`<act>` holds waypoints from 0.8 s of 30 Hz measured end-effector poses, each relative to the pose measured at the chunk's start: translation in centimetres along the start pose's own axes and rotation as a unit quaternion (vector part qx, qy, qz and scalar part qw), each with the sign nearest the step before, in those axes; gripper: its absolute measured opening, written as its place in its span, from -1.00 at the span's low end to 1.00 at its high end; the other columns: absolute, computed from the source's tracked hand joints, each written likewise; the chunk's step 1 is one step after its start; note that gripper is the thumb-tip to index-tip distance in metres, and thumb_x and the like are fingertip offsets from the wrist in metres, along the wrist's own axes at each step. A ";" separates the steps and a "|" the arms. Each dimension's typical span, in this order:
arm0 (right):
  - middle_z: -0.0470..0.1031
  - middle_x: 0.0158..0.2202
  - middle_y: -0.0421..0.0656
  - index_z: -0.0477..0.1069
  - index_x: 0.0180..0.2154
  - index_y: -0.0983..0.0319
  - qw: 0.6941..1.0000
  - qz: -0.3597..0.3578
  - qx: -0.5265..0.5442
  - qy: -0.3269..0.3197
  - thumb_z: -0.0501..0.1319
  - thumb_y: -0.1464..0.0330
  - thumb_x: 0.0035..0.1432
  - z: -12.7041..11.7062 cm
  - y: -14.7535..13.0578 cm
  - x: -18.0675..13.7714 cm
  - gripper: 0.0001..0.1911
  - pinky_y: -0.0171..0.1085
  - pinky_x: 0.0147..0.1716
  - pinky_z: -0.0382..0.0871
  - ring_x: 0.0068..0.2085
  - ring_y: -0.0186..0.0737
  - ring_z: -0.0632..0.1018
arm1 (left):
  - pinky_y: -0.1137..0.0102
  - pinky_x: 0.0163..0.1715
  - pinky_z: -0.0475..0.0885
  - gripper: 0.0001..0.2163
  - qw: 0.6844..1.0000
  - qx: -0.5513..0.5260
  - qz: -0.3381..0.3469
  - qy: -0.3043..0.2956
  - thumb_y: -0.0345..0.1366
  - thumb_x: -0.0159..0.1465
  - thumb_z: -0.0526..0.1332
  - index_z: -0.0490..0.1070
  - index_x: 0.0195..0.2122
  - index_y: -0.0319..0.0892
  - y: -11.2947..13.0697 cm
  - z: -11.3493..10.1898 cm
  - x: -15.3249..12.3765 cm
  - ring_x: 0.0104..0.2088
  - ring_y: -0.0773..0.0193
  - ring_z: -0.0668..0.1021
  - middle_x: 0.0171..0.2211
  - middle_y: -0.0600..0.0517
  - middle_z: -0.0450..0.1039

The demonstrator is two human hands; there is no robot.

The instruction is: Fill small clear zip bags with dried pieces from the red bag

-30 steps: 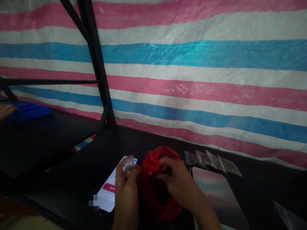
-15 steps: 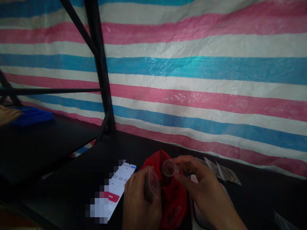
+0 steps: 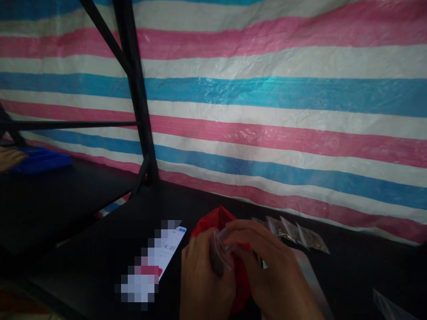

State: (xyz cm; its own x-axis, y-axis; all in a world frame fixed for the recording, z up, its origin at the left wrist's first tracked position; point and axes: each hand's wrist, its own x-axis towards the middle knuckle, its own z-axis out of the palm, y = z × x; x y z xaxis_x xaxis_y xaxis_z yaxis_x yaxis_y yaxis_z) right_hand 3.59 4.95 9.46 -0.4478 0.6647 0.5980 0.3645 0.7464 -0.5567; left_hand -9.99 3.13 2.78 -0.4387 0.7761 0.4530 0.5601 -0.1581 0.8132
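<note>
Right hand (image 3: 276, 275) moved onto clear pouch (image 3: 220, 254); left hand (image 3: 203, 282) grips it; both fingers curled, pinching.

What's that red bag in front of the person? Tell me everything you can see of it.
The red bag looks like thin, crinkly, slightly glossy plastic, bunched into a soft heap whose crumpled top rises to a peak. It sits on the dark table, just right of the phone. The left hand and right hand cover most of it, meeting at a small clear pouch in front of it. Its contents are hidden.
</note>
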 end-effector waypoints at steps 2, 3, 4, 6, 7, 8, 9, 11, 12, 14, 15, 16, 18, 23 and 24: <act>0.71 -0.02 -0.27 0.63 -0.13 0.01 1.000 -0.005 0.003 0.019 0.13 0.59 0.37 -0.2 -0.2 -0.2 -0.60 -0.28 0.05 0.51 0.01 -0.25 0.68 | 0.05 -0.16 0.49 -0.81 1.000 0.005 -0.014 0.000 -0.24 0.21 0.25 0.52 -0.14 -0.06 0.2 0.1 -0.1 -0.17 -0.09 0.64 -0.21 -0.07 0.65; 0.72 -0.02 -0.27 0.64 -0.11 0.00 1.000 -0.004 0.006 0.027 0.15 0.58 0.36 -0.3 -0.2 -0.2 -0.60 -0.28 0.06 0.52 0.01 -0.24 0.68 | 0.04 -0.16 0.49 -0.80 1.000 0.007 -0.021 0.003 -0.23 0.20 0.26 0.53 -0.14 -0.06 0.3 0.2 -0.1 -0.18 -0.10 0.64 -0.21 -0.07 0.65; 0.72 -0.02 -0.27 0.64 -0.09 -0.01 0.999 -0.001 0.010 0.033 0.17 0.58 0.35 -0.4 -0.2 -0.3 -0.61 -0.28 0.06 0.53 0.01 -0.23 0.69 | 0.04 -0.17 0.49 -0.79 1.000 0.007 -0.026 0.004 -0.22 0.20 0.26 0.54 -0.14 -0.05 0.3 0.3 -0.2 -0.19 -0.10 0.63 -0.23 -0.06 0.65; 0.72 -0.01 -0.27 0.64 -0.09 -0.02 0.998 0.011 0.020 0.065 0.20 0.56 0.32 -0.7 -0.1 -0.3 -0.61 -0.27 0.06 0.55 0.00 -0.22 0.69 | 0.05 -0.19 0.49 -0.80 0.999 -0.004 -0.038 0.001 -0.17 0.22 0.26 0.56 -0.16 -0.03 0.4 0.4 -0.2 -0.20 -0.09 0.61 -0.26 -0.05 0.64; 0.72 0.00 -0.26 0.65 -0.10 -0.03 0.995 0.023 0.022 0.091 0.22 0.55 0.31 -0.9 0.1 -0.3 -0.63 -0.26 0.06 0.56 0.01 -0.20 0.70 | 0.07 -0.20 0.49 -0.81 0.999 -0.017 -0.047 -0.002 -0.13 0.23 0.27 0.56 -0.18 -0.02 0.5 0.5 -0.3 -0.21 -0.08 0.60 -0.28 -0.04 0.63; 0.72 0.00 -0.25 0.65 -0.09 -0.03 0.991 0.043 0.019 0.121 0.24 0.52 0.30 -1.0 0.3 -0.3 -0.65 -0.23 0.06 0.57 0.01 -0.17 0.70 | 0.10 -0.22 0.49 -0.82 0.998 -0.033 -0.061 -0.006 -0.09 0.25 0.28 0.55 -0.21 -0.02 0.7 0.6 -0.3 -0.23 -0.05 0.60 -0.30 -0.03 0.61; 0.72 0.00 -0.23 0.64 -0.07 -0.02 0.986 0.072 0.013 0.147 0.27 0.48 0.28 -1.0 0.7 -0.3 -0.68 -0.18 0.06 0.58 0.00 -0.14 0.70 | 0.12 -0.23 0.49 -0.81 0.995 -0.055 -0.078 -0.005 -0.05 0.25 0.29 0.53 -0.24 -0.02 0.9 0.7 -0.2 -0.25 -0.03 0.59 -0.32 -0.02 0.59; 0.72 -0.02 -0.18 0.64 -0.03 0.01 0.977 0.141 0.006 0.162 0.31 0.42 0.24 -0.6 1.5 -0.3 -0.70 -0.09 0.06 0.59 -0.01 -0.06 0.70 | 0.17 -0.28 0.48 -0.75 0.987 -0.113 -0.114 0.019 0.00 0.21 0.33 0.47 -0.25 -0.04 1.3 0.9 0.0 -0.32 0.04 0.57 -0.37 0.02 0.54; 0.72 -0.02 -0.16 0.64 -0.02 0.03 0.975 0.173 0.009 0.142 0.32 0.41 0.24 -0.2 1.9 -0.4 -0.70 -0.05 0.08 0.58 -0.01 -0.03 0.70 | 0.18 -0.29 0.49 -0.71 0.980 -0.143 -0.131 0.038 0.02 0.18 0.36 0.45 -0.23 -0.05 1.6 1.0 0.1 -0.35 0.07 0.56 -0.37 0.04 0.52; 0.69 0.05 -0.11 0.64 0.01 0.06 0.976 0.200 0.026 0.077 0.28 0.43 0.27 0.9 2.5 -0.5 -0.69 0.02 0.18 0.52 0.08 0.01 0.67 | 0.19 -0.28 0.50 -0.63 0.966 -0.191 -0.155 0.075 0.01 0.14 0.39 0.42 -0.15 -0.07 1.8 1.1 0.3 -0.33 0.10 0.57 -0.32 0.06 0.49; 0.66 0.13 -0.09 0.63 0.04 0.07 0.978 0.197 0.034 0.050 0.26 0.45 0.29 1.4 2.7 -0.6 -0.66 0.05 0.25 0.45 0.16 0.02 0.63 | 0.20 -0.26 0.51 -0.59 0.961 -0.206 -0.160 0.090 -0.02 0.13 0.40 0.40 -0.09 -0.07 1.8 1.1 0.5 -0.29 0.10 0.57 -0.27 0.05 0.48; 0.60 0.22 -0.08 0.62 0.07 0.07 0.980 0.190 0.041 0.034 0.25 0.47 0.29 1.9 2.8 -0.6 -0.63 0.07 0.31 0.38 0.24 0.02 0.57 | 0.19 -0.22 0.52 -0.56 0.959 -0.213 -0.161 0.099 -0.04 0.12 0.40 0.38 -0.03 -0.06 1.7 1.2 0.5 -0.24 0.09 0.58 -0.20 0.04 0.48; 0.54 0.28 -0.08 0.62 0.07 0.08 0.983 0.177 0.050 0.024 0.24 0.51 0.27 2.5 2.6 -0.6 -0.59 0.07 0.36 0.31 0.30 0.01 0.52 | 0.16 -0.13 0.52 -0.50 0.961 -0.202 -0.152 0.109 -0.08 0.13 0.39 0.34 0.07 -0.05 1.1 1.2 0.6 -0.15 0.07 0.57 -0.09 0.01 0.44; 0.69 0.03 -0.17 0.63 -0.02 0.07 0.970 0.198 0.141 -0.005 0.21 0.57 0.21 0.9 1.0 -1.0 -0.58 -0.10 0.20 0.49 0.09 -0.12 0.66 | 0.03 0.03 0.51 -0.42 0.969 -0.197 -0.140 0.049 -0.08 0.22 0.36 0.26 0.25 0.00 -0.1 1.7 -0.3 0.06 -0.07 0.54 0.09 -0.10 0.41; 0.69 0.04 -0.19 0.62 0.01 0.04 0.966 0.202 0.159 -0.018 0.21 0.56 0.21 0.2 0.6 -1.2 -0.56 -0.14 0.20 0.50 0.10 -0.13 0.66 | -0.01 0.09 0.48 -0.41 0.968 -0.204 -0.139 0.036 -0.08 0.25 0.34 0.24 0.28 0.01 0.1 1.9 -0.7 0.13 -0.10 0.52 0.12 -0.12 0.41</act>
State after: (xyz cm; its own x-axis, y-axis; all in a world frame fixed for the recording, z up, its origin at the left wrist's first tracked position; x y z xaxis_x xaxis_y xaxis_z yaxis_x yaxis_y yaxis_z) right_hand 4.15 4.59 8.28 -0.3515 0.8941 0.2776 0.2483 0.3750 -0.8932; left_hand -8.25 3.74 1.83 -0.5885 0.7811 0.2087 0.0951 -0.1895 0.9773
